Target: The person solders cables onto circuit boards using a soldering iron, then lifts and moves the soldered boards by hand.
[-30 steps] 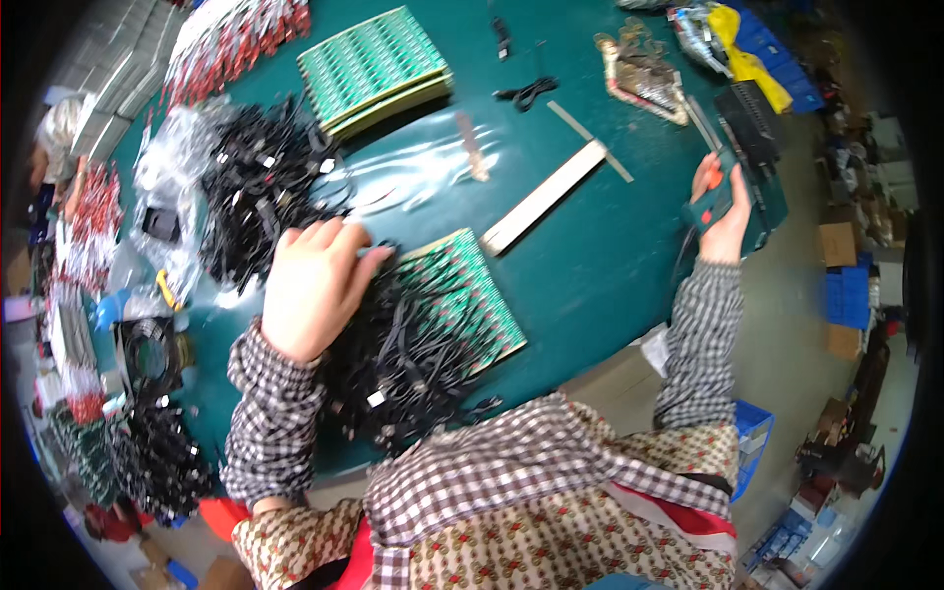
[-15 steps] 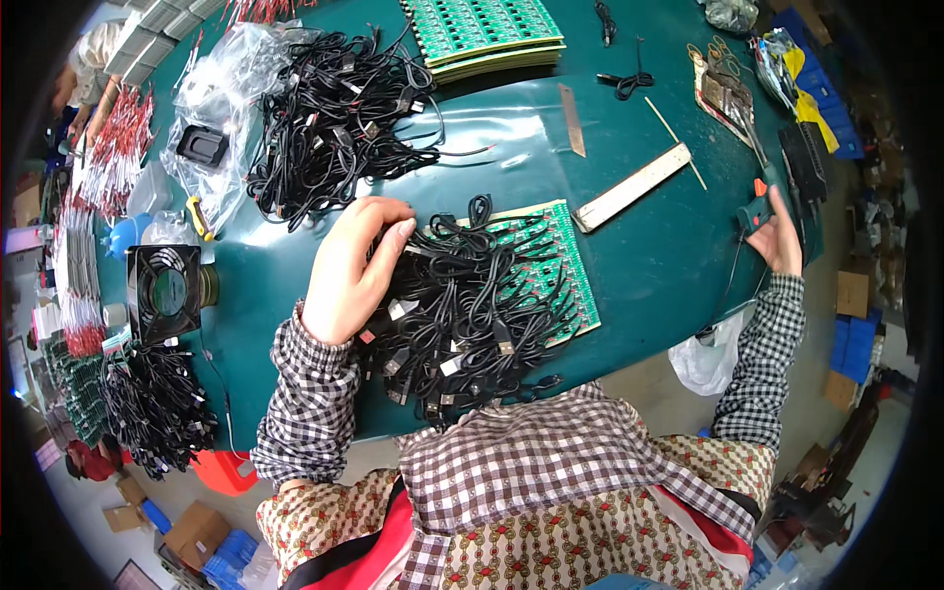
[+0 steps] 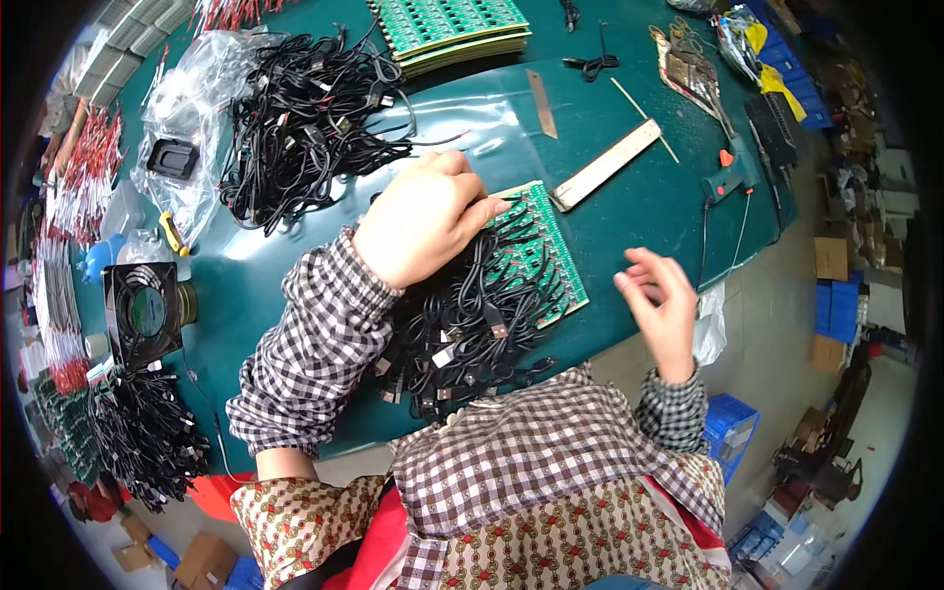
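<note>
A green circuit board panel (image 3: 559, 258) lies on the table before me, with black USB cables (image 3: 470, 320) fanned over it and their wire ends along its rows. My left hand (image 3: 425, 218) is closed at the panel's upper left, thumb and forefinger pinching a black cable near the board's top edge; the curled fingers hide most of what they grip. Above the table's near edge, right of the panel, my right hand (image 3: 665, 307) is empty, its fingers loosely bent and apart. A dark green glue gun (image 3: 730, 181) with an orange trigger rests farther right.
A tangled heap of black cables (image 3: 300, 128) lies behind my left hand. Stacked green panels (image 3: 452, 34) stand at the back. A whitish bar (image 3: 607, 164) and a thin ruler-like strip (image 3: 541, 103) lie beyond the board. At the left stands a black fan (image 3: 147, 313).
My right hand has let go of the glue gun, which now lies on the table, and has come left toward the board. My left hand has moved right, to the board's upper edge.
</note>
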The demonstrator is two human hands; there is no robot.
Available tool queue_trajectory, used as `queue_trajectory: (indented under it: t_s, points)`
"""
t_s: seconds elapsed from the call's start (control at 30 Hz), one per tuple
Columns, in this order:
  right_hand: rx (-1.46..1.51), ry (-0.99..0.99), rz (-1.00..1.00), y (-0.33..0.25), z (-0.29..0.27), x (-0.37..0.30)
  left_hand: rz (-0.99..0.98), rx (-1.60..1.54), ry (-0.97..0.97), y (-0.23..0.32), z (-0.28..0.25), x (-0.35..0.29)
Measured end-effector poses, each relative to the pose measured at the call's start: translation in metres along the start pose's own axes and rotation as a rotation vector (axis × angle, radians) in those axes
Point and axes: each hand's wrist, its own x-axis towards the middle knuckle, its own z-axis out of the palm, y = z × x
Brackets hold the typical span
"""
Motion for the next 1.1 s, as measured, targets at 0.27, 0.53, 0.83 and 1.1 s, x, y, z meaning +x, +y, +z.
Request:
queue_trajectory:
  t_s: [0.27,0.53,0.83,1.1]
  points:
    - [0.163,-0.085,0.011,-0.023,0.028,-0.028,-0.034,0.008,-0.059,0.014,-0.002,0.003]
    - [-0.009,0.035,-0.041,-0.038,0.03,-0.046,-0.037,-0.015,-0.164,0.008,0.004,0.028]
    - [-0.032,0.039,-0.086,-0.034,0.026,-0.058,-0.188,0.161,-0.074,0.033,0.025,0.025]
    - [0.1,0.044,-0.025,-0.049,0.037,-0.069,-0.229,0.096,-0.017,0.028,0.0,0.008]
